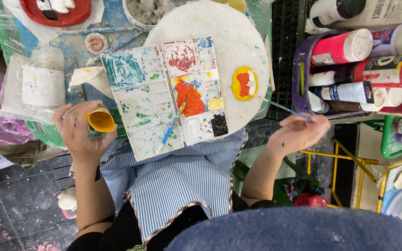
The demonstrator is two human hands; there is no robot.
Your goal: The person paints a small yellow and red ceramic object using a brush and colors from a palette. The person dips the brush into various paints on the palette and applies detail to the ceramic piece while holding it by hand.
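At the far left a clear plastic jar (43,81) with a paint-flecked white label stands wrapped in crinkled film. Just beside it my left hand (81,132) is curled around a small cup of yellow paint (101,121), its round mouth tipped toward me and thick with glossy yellow. Next comes the white plastic palette (164,95), two hinged rectangular halves of square wells: teal and green smears on the left half, red, orange, yellow and a black well on the right. A blue-handled brush (172,125) lies slantwise across it. The palette rests on a round white board (219,28), where a small yellow clay piece (244,83) with a red centre lies. My right hand (296,132) pinches a thin blue paintbrush (282,107), whose tip touches that piece. Further right, a purple basket (298,79) holds paint bottles (345,46) lying on their sides.
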